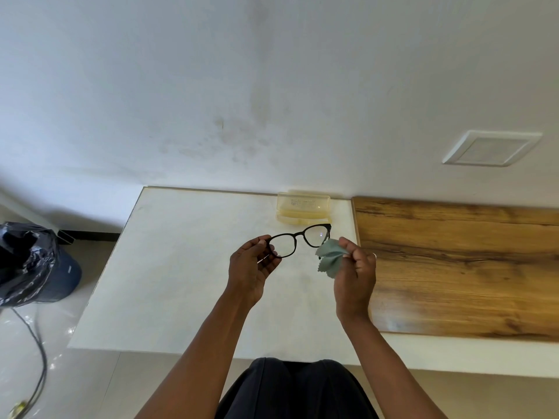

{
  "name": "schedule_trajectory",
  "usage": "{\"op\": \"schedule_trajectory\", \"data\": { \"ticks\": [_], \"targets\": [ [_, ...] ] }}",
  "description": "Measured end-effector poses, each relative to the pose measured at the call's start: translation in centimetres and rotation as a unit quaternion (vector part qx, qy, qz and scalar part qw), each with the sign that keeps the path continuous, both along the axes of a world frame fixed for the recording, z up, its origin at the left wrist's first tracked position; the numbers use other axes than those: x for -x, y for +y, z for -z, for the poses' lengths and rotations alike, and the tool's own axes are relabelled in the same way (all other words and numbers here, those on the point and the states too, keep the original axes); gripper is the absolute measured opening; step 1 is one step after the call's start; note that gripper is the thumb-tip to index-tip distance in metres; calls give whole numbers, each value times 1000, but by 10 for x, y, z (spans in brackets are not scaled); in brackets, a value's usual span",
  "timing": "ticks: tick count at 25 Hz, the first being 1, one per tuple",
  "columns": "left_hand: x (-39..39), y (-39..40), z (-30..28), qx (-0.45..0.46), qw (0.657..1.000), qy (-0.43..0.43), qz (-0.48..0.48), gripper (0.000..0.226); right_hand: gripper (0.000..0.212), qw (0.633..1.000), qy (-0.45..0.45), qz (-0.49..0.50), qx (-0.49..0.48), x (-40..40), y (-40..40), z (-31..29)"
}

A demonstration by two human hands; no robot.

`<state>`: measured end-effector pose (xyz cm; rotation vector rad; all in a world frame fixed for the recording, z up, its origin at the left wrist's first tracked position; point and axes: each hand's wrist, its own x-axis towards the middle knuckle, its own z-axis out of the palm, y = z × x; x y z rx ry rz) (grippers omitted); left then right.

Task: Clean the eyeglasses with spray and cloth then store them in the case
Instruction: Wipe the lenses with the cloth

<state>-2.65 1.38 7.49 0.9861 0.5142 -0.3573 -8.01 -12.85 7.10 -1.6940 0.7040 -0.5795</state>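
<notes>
Black-framed eyeglasses (298,239) are held up above the white table (181,267). My left hand (252,269) pinches the frame's left end between thumb and fingers. My right hand (355,276) grips a small grey-green cloth (330,257), which hangs just below and beside the right lens. A pale yellow translucent case (303,207) lies open at the table's back edge against the wall, behind the glasses. No spray bottle is in view.
A brown wooden board (459,267) covers the table's right part. A bin lined with a black bag (33,264) stands on the floor at left, with a cable (39,352) trailing near it. My dark-clothed lap (290,388) is at the bottom.
</notes>
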Motion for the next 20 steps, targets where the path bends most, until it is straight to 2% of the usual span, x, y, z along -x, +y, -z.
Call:
{"op": "schedule_trajectory", "data": {
  "ticks": [2, 6, 8, 12, 14, 17, 20],
  "targets": [
    [0, 1, 0, 4, 1000, 4, -5, 17, 29, 995, -2, 25, -97, 1, -5, 3],
    [-1, 2, 2, 0, 1000, 8, -11, 18, 13, 997, 13, 9, -79, 5, -9, 9],
    [-1, 2, 3, -1, 1000, 7, -12, 17, 20, 997, 48, 0, -64, 5, -11, 13],
    [0, 3, 4, -1, 1000, 6, -10, 17, 41, 987, 119, -20, -108, 2, -15, 14],
    [0, 3, 4, -2, 1000, 5, -9, 16, 35, 982, 141, -22, -124, 1, -17, 15],
    [1, 3, 5, -3, 1000, -1, -4, 11, 8, 973, 153, -13, -171, 0, -20, 19],
    [3, 3, 6, -10, 1000, -7, 2, 9, 8, 975, 149, -2, -163, -3, -21, 15]
  ]
}}
